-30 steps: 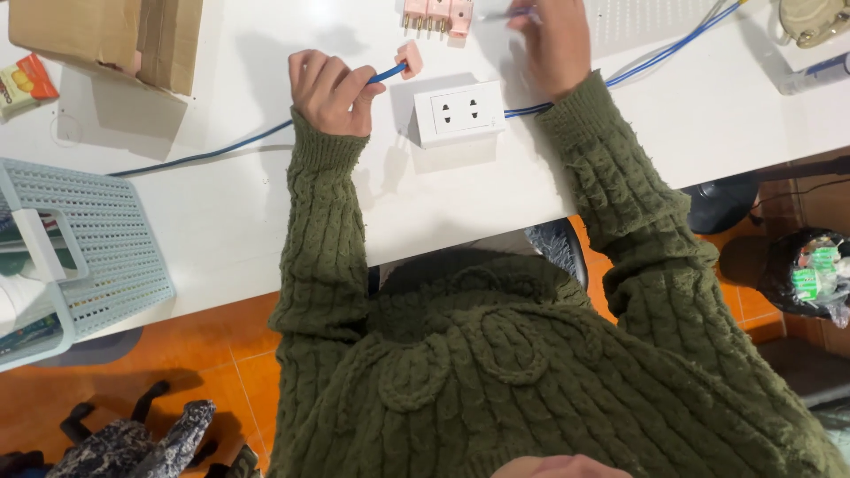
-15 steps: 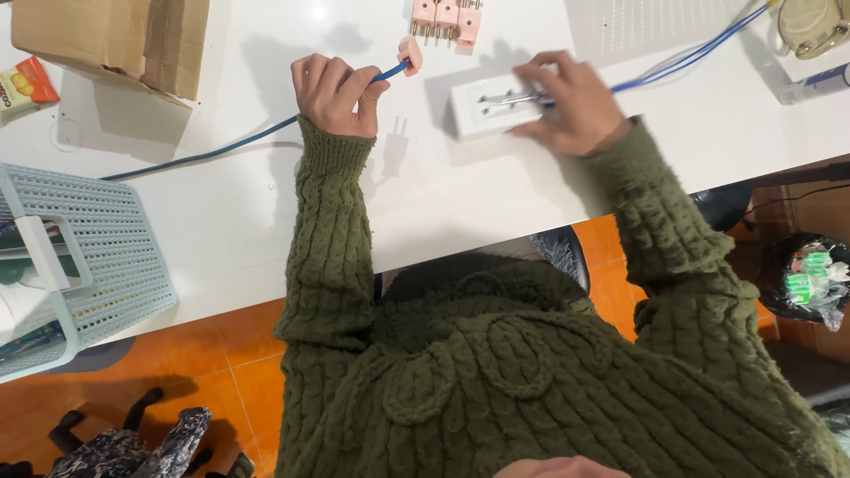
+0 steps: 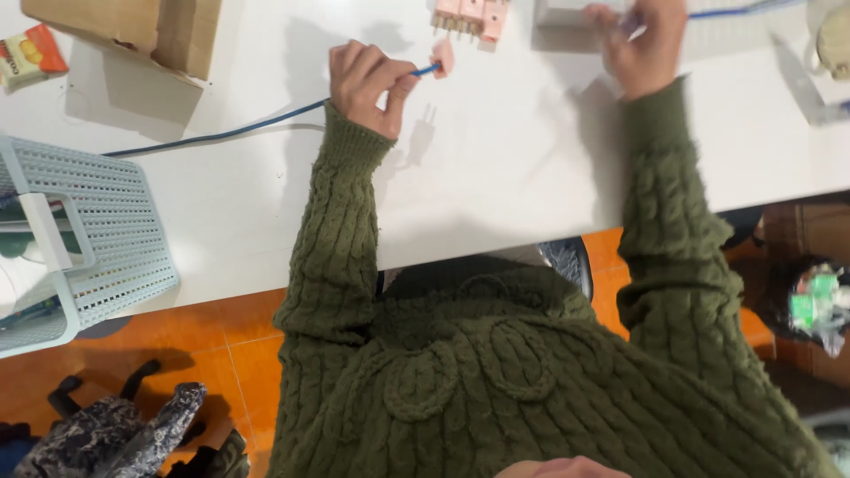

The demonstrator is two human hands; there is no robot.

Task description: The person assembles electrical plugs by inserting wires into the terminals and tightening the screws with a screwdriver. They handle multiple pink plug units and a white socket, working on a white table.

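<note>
At the far left edge, a pale blue perforated plastic basket (image 3: 97,230) is sitting on the white table (image 3: 496,177), partly hanging past the near edge. Above it, a small orange snack packet (image 3: 31,55) is lying beside a brown cardboard box (image 3: 133,31) at the top of the view. Below the table, a camouflage-patterned bag (image 3: 115,438) is resting on the orange tiled floor (image 3: 239,354).

A blue cable (image 3: 221,134) is running from the basket side across the table and up into the left hand (image 3: 367,84). That hand is curling its fingers around the cable's end, pinching it between thumb and forefinger, with the blue tip poking out toward a small pink connector piece (image 3: 443,57) that is lying just beside the fingertips; whether the tip is touching it cannot be told. A row of pink connector blocks (image 3: 471,16) is lying just above that, at the top edge.

Further right, the right hand (image 3: 642,44) is reaching to the far side of the table and is grasping a white box-shaped socket unit (image 3: 567,12), mostly cut off by the top edge; the fingers are bending over its near side. Another blue cable (image 3: 735,11) is leading off to the right from there. At the far right, a white device (image 3: 828,66) is lying on the table, only partly in view.
</note>
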